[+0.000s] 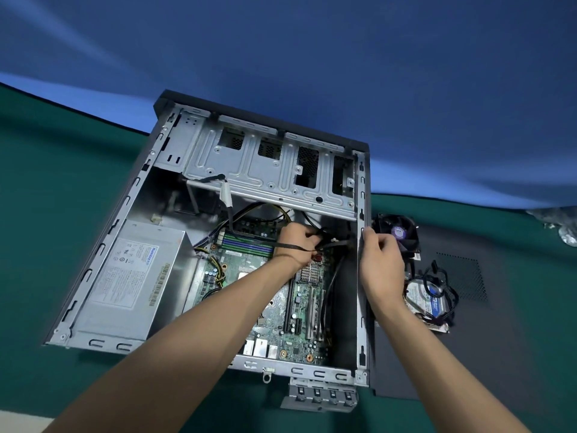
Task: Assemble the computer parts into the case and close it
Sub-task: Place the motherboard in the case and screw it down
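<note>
Roughly halfway: the case [175, 195] is lying open on the worktop [37, 214] with board and power supply [131, 276] in. Left hand [296, 242] is pinching a black cable [331, 245] inside, right hand [379, 260] is curling on the right edge. Fan [396, 232], hard drive [427, 296] and side panel [499, 323] are waiting outside, right.

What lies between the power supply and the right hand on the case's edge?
In the head view, the motherboard and left hand gripping black cables lie between the power supply and right hand.

case [249, 170]: bare grey metal, dull shine
power box [131, 276]: smooth grey metal with a paper sticker
board [274, 307]: green, bumpy
side panel [499, 323]: black, matt
surface [46, 182]: green cloth, soft, matt
cables [334, 285]: black plastic
</note>
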The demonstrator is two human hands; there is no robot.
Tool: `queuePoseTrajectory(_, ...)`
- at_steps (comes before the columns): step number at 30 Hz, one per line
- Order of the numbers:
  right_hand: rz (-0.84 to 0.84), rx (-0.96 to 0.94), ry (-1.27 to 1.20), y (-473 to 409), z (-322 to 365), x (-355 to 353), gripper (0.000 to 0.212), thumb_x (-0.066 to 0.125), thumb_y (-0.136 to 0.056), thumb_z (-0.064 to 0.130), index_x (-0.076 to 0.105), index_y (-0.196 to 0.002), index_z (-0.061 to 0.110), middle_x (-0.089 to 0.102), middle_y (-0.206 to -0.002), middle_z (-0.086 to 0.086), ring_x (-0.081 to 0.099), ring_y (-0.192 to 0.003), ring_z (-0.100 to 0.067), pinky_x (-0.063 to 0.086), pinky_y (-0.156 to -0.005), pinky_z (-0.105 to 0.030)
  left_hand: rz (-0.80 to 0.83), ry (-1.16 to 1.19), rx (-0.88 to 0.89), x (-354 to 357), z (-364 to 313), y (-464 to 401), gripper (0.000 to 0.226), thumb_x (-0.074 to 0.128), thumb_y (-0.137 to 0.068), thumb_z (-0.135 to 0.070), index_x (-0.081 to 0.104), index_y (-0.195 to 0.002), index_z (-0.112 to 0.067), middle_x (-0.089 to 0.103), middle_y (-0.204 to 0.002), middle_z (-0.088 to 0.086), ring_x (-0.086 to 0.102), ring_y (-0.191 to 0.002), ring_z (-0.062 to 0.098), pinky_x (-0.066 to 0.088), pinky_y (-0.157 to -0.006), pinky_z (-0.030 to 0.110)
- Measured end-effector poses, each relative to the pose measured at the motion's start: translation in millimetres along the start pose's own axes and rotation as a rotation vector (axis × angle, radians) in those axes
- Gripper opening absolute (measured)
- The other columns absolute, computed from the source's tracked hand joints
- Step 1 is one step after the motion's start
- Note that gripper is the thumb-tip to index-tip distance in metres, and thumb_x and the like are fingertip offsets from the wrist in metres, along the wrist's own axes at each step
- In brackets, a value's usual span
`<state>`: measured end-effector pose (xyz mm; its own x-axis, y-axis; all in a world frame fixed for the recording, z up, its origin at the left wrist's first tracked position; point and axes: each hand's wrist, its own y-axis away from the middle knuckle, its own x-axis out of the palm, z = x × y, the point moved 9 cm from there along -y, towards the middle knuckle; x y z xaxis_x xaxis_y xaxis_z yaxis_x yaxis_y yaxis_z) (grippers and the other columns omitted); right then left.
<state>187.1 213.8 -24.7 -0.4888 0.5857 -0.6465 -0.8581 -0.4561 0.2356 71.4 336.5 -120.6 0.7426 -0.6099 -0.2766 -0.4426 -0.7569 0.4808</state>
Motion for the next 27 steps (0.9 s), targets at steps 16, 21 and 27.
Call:
queuePoseTrajectory(16,-0.059,-0.05,0.051,5,4,-2,0.035,0.041,-0.092,0.041,0.036,-0.064,0.021,0.043,-0.058,0.005,0.039,-0.056,-0.015,0.033,-0.056,-0.03,0.057,-0.428,0.238,20,-25,-9,0.021,0.055,-0.087,-0.009,0.067,-0.102,-0.003,0.065,-0.102,0.021,0.061,-0.095,0.036,0.051,-0.08,0.037)
queuePoseTrajectory(21,-0.064,-0.053,0.062,5,9,-2,0.036,0.041,-0.093,0.039,0.033,-0.063,0.021,0.04,-0.057,0.006,0.036,-0.052,-0.011,0.033,-0.055,-0.029,0.013,-0.281,0.307,14,-30,-10,0.026,0.057,-0.087,-0.008,0.072,-0.108,-0.012,0.064,-0.111,0.019,0.061,-0.099,0.033,0.048,-0.087,0.033)
queuePoseTrajectory(27,-0.065,-0.063,0.054,4,9,-2,0.035,0.042,-0.092,0.038,0.033,-0.063,0.022,0.04,-0.057,0.006,0.036,-0.052,-0.011,0.032,-0.053,-0.031,0.05,-0.38,0.357,23,-29,-8,0.025,0.056,-0.088,-0.009,0.069,-0.108,-0.006,0.065,-0.107,0.021,0.06,-0.099,0.034,0.048,-0.083,0.034)
